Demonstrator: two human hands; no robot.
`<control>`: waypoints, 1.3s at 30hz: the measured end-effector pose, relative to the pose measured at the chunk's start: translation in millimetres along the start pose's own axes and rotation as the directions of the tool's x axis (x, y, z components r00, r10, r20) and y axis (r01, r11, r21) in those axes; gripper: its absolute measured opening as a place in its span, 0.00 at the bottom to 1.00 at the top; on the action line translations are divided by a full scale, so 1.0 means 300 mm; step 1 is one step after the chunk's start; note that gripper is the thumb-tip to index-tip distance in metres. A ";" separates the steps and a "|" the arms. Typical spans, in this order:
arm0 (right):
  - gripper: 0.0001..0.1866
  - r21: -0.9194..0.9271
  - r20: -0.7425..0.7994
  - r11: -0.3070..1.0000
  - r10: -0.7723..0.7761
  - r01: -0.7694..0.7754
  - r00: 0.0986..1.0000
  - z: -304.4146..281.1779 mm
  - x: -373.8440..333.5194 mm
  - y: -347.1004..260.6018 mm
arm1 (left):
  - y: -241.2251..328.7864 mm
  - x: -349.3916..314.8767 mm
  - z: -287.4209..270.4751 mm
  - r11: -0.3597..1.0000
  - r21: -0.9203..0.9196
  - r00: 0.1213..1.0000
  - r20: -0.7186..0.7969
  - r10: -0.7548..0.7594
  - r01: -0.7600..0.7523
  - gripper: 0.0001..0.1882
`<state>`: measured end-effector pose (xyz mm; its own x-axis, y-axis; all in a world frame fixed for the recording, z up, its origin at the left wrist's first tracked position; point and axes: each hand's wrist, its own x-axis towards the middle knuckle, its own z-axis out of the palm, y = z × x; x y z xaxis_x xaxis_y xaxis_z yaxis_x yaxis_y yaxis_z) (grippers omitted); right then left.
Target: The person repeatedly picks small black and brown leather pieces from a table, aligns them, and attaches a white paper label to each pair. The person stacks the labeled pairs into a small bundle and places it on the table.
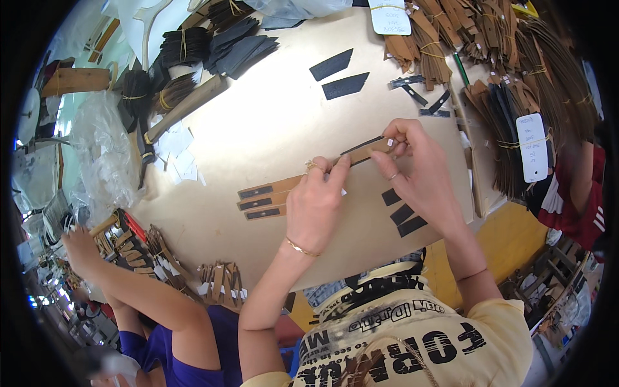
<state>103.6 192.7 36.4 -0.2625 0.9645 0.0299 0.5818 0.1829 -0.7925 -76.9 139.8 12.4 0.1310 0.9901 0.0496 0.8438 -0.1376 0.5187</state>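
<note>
Three brown leather-like strips (261,203), each with a dark patch near its left end, lie side by side on the table and run under my left hand (316,206). My left fingers are bent together, with their tips pressed on a brown strip (366,153) that has black edging along its side. At that strip's right end, by a small white sticker, my right hand (422,177) pinches it between thumb and fingers. Several short black pieces (403,213) lie below my right hand. Farther up are two larger black pieces (346,85).
Small black-and-metal parts (422,97) lie at the right. Bundled brown strips (432,45) and dark bundles (509,135) crowd the right edge. A wooden-handled hammer (184,109), white paper scraps (182,155) and clear plastic (103,142) are at left. A co-worker's arm (142,290) reaches in lower left.
</note>
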 end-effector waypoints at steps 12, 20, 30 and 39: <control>0.17 0.085 -0.102 0.994 0.075 -0.067 0.992 0.015 -0.019 0.053 | -0.007 0.005 -0.015 0.999 -0.042 0.998 0.066 0.012 -0.009 0.23; 0.19 0.101 -0.089 0.991 0.095 -0.085 0.992 0.020 -0.022 0.065 | -0.006 0.007 -0.016 0.999 -0.054 0.999 0.048 0.004 -0.001 0.24; 0.14 0.062 -0.102 0.997 0.058 -0.052 0.993 0.024 -0.013 0.048 | -0.003 0.008 -0.022 0.998 -0.058 0.998 0.060 -0.014 0.017 0.24; 0.12 0.060 -0.088 0.995 0.084 -0.079 0.993 0.025 -0.016 0.042 | -0.012 0.008 -0.024 0.999 -0.048 0.994 0.109 0.017 -0.012 0.20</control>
<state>106.6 189.1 21.6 -0.1435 0.9895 0.0169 0.5537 0.0945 -0.8274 -83.4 142.9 16.6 0.2012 0.9789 -0.0345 0.8163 -0.1481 0.5583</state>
